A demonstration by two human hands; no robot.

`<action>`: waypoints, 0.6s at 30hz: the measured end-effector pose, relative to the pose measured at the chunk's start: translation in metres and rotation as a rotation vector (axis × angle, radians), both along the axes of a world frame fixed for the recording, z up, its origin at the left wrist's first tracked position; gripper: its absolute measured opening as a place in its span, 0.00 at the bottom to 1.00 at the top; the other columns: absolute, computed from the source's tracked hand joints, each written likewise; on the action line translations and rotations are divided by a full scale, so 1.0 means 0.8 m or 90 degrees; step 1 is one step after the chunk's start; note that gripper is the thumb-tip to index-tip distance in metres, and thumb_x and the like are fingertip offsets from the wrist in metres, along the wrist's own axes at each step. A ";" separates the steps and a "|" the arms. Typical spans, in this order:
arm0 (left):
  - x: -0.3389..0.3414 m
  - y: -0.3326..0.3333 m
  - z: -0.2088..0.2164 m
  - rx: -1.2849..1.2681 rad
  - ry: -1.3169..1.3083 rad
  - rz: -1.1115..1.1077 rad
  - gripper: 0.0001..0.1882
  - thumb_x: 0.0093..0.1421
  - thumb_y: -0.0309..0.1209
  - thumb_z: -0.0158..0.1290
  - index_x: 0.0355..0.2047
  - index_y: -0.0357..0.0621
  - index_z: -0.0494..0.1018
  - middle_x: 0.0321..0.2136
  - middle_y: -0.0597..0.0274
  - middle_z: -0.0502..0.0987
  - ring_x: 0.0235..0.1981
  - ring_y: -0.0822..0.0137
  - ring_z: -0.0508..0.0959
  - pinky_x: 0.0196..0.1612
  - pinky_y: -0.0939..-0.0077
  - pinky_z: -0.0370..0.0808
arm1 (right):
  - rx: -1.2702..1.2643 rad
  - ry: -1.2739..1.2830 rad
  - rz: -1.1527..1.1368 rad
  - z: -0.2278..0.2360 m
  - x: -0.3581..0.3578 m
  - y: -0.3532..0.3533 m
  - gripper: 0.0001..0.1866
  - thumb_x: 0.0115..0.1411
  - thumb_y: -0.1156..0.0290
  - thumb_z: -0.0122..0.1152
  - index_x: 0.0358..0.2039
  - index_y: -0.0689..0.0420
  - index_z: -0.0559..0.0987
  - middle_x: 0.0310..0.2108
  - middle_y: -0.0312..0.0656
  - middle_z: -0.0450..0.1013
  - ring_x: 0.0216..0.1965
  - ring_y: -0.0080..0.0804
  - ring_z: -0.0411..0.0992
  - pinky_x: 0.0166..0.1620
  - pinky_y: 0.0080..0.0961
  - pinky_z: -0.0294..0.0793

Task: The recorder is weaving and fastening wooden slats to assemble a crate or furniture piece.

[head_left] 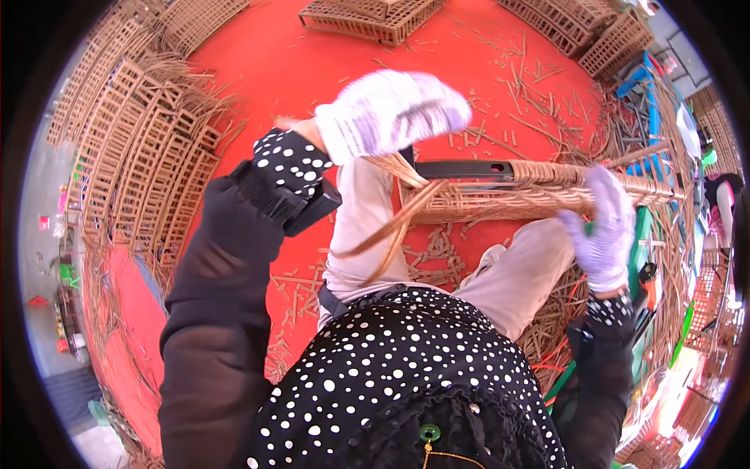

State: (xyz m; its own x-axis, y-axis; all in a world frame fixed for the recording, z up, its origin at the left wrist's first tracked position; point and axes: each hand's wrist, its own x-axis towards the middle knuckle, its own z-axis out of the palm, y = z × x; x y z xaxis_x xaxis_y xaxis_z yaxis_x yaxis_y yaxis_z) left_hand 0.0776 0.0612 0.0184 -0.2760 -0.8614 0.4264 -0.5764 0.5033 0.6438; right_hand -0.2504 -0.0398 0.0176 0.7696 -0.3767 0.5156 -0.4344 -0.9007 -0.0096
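Both my hands wear white and purple knitted gloves. My left hand (394,113) is raised above the left end of a partly woven wicker piece (492,205), and motion smears its fingers. Light brown flat wicker strips (389,227) hang in a loop from that end; their upper part passes just under the left glove, so I cannot tell whether it grips them. A dark bar (465,170) shows along the unwrapped top edge, while strip is wound around the right part. My right hand (608,230), thumb apart from the fingers, is at the piece's right end, with nothing visible in it.
Stacks of brown woven crates (148,156) stand on the left. More woven pieces (371,19) lie at the far side. Cut strip scraps (437,254) litter the red floor (281,47). Long loose strips (664,258) and a blue frame (652,102) are on the right.
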 end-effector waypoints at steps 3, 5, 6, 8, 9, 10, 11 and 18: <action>0.016 0.048 0.032 -0.072 0.083 0.167 0.12 0.60 0.29 0.46 0.40 0.33 0.70 0.38 0.56 0.76 0.37 0.66 0.76 0.41 0.78 0.73 | 0.009 -0.042 0.231 0.010 0.099 0.040 0.27 0.37 0.66 0.67 0.42 0.51 0.73 0.44 0.42 0.66 0.45 0.39 0.66 0.49 0.38 0.64; 0.021 0.084 0.036 -0.085 -0.024 0.268 0.11 0.59 0.29 0.47 0.39 0.34 0.71 0.37 0.55 0.76 0.37 0.63 0.76 0.41 0.77 0.72 | -0.019 -0.072 0.315 0.005 0.139 0.065 0.23 0.38 0.69 0.64 0.40 0.50 0.73 0.42 0.40 0.65 0.44 0.36 0.66 0.47 0.38 0.65; 0.018 0.094 0.043 -0.109 -0.140 0.274 0.11 0.58 0.27 0.47 0.39 0.34 0.71 0.36 0.53 0.76 0.37 0.61 0.76 0.40 0.75 0.72 | -0.064 -0.092 0.318 -0.007 0.155 0.071 0.22 0.38 0.70 0.63 0.39 0.49 0.74 0.42 0.40 0.65 0.44 0.35 0.66 0.47 0.37 0.66; 0.015 0.112 0.035 -0.220 -0.208 0.362 0.11 0.56 0.26 0.50 0.38 0.34 0.71 0.35 0.54 0.76 0.37 0.60 0.76 0.41 0.73 0.71 | -0.071 -0.098 0.340 -0.019 0.173 0.073 0.17 0.41 0.74 0.59 0.36 0.51 0.74 0.40 0.39 0.67 0.40 0.37 0.68 0.46 0.35 0.67; 0.012 0.120 0.028 -0.332 -0.277 0.447 0.11 0.54 0.24 0.52 0.38 0.34 0.71 0.34 0.54 0.75 0.37 0.59 0.75 0.43 0.70 0.70 | -0.070 -0.092 0.342 -0.022 0.175 0.068 0.17 0.41 0.74 0.59 0.36 0.51 0.74 0.40 0.39 0.67 0.40 0.37 0.68 0.46 0.35 0.67; 0.003 0.132 0.028 -0.328 -0.212 0.526 0.11 0.53 0.23 0.53 0.38 0.35 0.71 0.36 0.54 0.75 0.40 0.59 0.74 0.45 0.68 0.69 | 0.047 -0.126 0.366 -0.020 0.175 0.060 0.16 0.42 0.74 0.59 0.35 0.52 0.74 0.38 0.40 0.69 0.39 0.39 0.69 0.46 0.36 0.67; -0.001 0.140 0.024 -0.367 -0.180 0.541 0.11 0.52 0.22 0.53 0.37 0.35 0.71 0.37 0.54 0.75 0.41 0.59 0.74 0.45 0.68 0.69 | 0.165 -0.158 0.386 -0.019 0.173 0.054 0.14 0.43 0.75 0.59 0.34 0.53 0.74 0.36 0.40 0.71 0.38 0.41 0.70 0.47 0.36 0.67; -0.039 0.140 -0.023 -0.035 -0.157 0.496 0.25 0.40 0.28 0.61 0.42 0.45 0.71 0.39 0.58 0.74 0.41 0.58 0.73 0.43 0.69 0.71 | 0.763 -0.606 0.261 -0.015 0.124 0.062 0.03 0.58 0.78 0.50 0.33 0.61 0.71 0.32 0.47 0.72 0.34 0.37 0.73 0.41 0.32 0.74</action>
